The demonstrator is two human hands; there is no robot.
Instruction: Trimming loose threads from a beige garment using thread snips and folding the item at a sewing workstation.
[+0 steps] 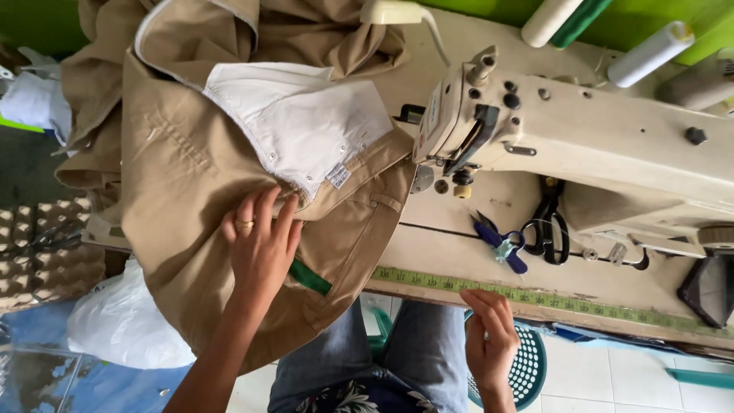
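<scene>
One head-worn camera looks steeply down, close over the sewing table (459, 252), machine (581, 130) and the wearer's lap.

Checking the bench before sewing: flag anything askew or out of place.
The khaki trousers lie bunched, spilling off the table's left edge under the left hand. The right hand rests at the measuring tape. Nothing looks damaged.

Left hand (260, 241) flat, fingers spread; right hand (489, 333) fingers curled.
</scene>
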